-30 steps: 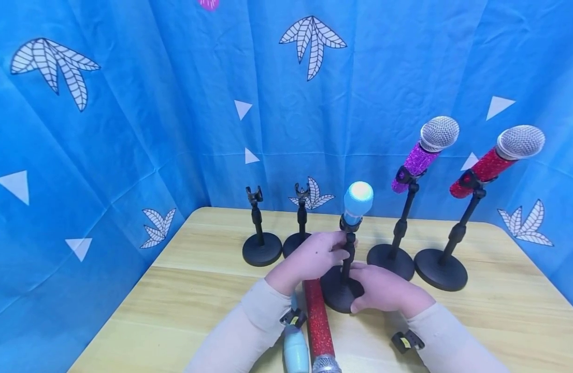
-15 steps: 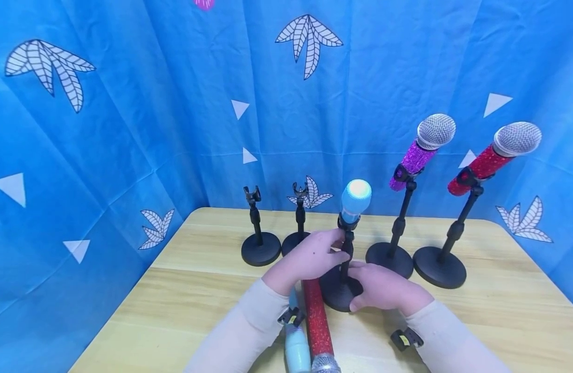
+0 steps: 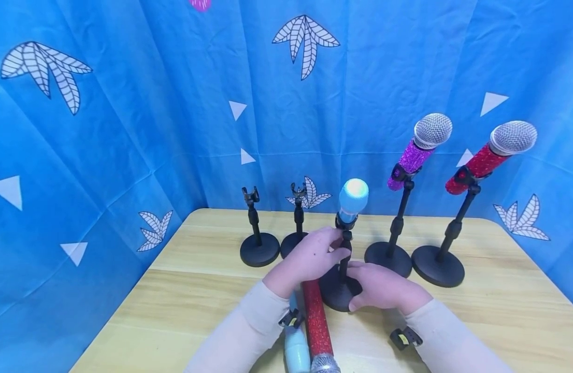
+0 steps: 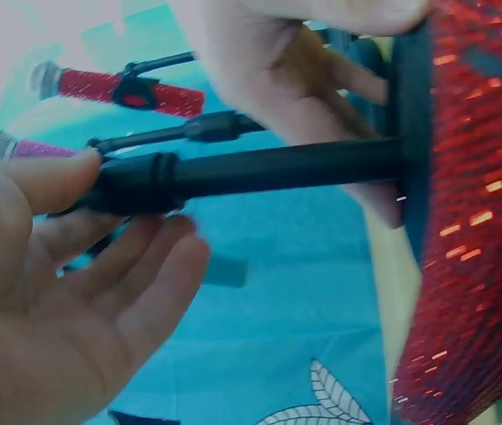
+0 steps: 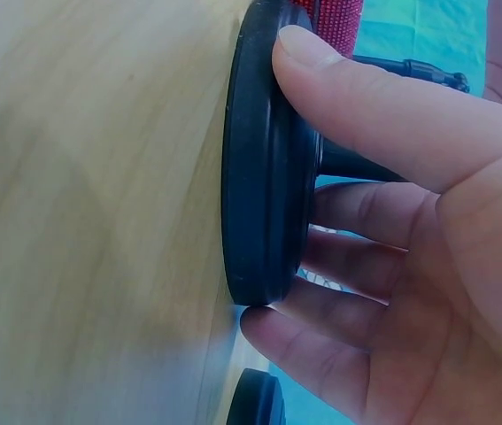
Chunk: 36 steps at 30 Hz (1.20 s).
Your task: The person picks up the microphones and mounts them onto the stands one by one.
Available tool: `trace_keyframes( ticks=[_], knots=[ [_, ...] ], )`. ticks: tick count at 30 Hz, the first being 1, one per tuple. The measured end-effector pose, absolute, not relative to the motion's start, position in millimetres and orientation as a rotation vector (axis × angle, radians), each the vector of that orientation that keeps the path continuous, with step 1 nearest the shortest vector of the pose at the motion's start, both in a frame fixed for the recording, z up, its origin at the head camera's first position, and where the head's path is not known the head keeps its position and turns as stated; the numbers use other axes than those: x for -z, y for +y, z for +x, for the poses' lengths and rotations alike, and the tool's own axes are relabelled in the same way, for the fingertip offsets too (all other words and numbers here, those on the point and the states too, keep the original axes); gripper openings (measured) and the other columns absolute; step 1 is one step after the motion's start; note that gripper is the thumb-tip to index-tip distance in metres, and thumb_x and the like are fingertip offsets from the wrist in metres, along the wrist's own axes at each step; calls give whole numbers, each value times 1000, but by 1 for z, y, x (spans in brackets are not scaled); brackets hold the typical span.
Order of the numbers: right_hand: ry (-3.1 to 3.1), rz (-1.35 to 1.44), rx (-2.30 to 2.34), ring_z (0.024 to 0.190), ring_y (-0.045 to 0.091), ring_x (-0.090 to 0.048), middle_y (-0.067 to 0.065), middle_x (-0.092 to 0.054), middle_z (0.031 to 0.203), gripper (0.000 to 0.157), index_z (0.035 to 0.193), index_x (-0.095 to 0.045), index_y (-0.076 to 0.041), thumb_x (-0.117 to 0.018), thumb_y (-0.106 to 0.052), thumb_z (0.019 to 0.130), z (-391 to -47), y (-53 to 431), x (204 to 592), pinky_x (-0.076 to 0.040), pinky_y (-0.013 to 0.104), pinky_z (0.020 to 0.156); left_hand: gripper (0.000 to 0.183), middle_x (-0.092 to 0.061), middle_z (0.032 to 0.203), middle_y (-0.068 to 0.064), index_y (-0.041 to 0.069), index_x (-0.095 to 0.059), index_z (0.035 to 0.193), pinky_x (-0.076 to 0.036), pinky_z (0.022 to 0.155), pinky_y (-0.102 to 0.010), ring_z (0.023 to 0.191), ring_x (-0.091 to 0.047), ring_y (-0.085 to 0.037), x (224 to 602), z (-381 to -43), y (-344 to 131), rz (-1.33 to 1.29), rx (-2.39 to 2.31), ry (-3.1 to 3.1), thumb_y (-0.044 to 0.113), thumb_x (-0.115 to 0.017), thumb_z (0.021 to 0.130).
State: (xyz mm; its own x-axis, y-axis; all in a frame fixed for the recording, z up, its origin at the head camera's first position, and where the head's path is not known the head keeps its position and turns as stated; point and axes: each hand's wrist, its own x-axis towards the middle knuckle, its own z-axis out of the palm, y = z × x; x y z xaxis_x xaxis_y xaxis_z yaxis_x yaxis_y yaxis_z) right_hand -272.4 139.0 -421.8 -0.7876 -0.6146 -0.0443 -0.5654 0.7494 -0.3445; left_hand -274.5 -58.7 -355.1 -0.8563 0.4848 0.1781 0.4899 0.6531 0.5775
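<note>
A light-blue microphone (image 3: 354,196) sits upright in the clip of a black microphone stand (image 3: 343,269) at mid-table. My left hand (image 3: 314,257) holds this stand's pole; in the left wrist view its thumb lies on the collar (image 4: 135,184) and its fingers curl behind. With my right hand (image 3: 384,286) I grip the round base (image 5: 268,168), thumb on top and fingers around the rim. Under my left forearm, a red glittery microphone (image 3: 318,321) lies on the table beside a light-blue one (image 3: 296,348), which my sleeve partly covers.
Two stands with bare clips, the far-left stand (image 3: 256,228) and its neighbour (image 3: 298,207), stand at left. On the right, stands bear a purple microphone (image 3: 417,155) and a red microphone (image 3: 487,160). A blue curtain (image 3: 174,103) hangs behind the wooden table (image 3: 174,290).
The whole head view has shifted slightly. Both hands keep the same hold on the stand, which stays where it was among the others.
</note>
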Motion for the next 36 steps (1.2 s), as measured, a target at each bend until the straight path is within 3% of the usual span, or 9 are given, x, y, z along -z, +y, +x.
trace_keyframes(
  ticks=[5,12,19,28,33,36],
  knots=[
    [2793,-967,481,122,31,-59,12,-62,135,71,128,-67,-1,-91,-35,70,-272,139,421,-46,48,102,16,-71,110,5,15,-68,117,-52,93,-32,104,-65,-7,354,-274,-65,-964,961,-2801,15,-63,102],
    [2791,-973,481,124,31,-59,12,-61,137,72,129,-66,0,-91,-35,71,-272,139,421,-46,49,102,17,-67,94,13,24,-66,105,-53,79,-33,91,-64,-7,356,-273,-57,-672,1097,-2843,32,-75,94],
    [2806,-990,472,123,31,-59,12,-61,137,72,128,-67,0,-91,-36,70,-273,140,422,-47,48,102,21,-71,116,1,14,-65,122,-52,95,-36,112,-65,-12,352,-271,-60,-846,1048,-2840,16,-64,101],
    [2802,-981,466,124,31,-58,11,-60,138,73,129,-66,0,-91,-37,71,-272,140,421,-47,48,102,13,-65,91,12,22,-64,103,-53,77,-31,88,-62,-6,355,-272,-55,-700,1111,-2833,28,-74,95],
    [2813,-983,459,123,31,-59,11,-61,137,73,129,-66,-1,-90,-37,70,-272,140,422,-47,48,102,17,-69,109,4,16,-65,117,-53,90,-35,105,-65,-10,352,-272,-58,-797,1071,-2855,19,-66,100],
    [2818,-993,453,122,31,-60,11,-61,136,72,128,-67,-1,-91,-37,70,-273,140,422,-47,48,101,17,-71,113,1,13,-64,119,-53,93,-35,107,-66,-11,351,-271,-59,-857,1019,-2839,14,-62,102]
  ],
)
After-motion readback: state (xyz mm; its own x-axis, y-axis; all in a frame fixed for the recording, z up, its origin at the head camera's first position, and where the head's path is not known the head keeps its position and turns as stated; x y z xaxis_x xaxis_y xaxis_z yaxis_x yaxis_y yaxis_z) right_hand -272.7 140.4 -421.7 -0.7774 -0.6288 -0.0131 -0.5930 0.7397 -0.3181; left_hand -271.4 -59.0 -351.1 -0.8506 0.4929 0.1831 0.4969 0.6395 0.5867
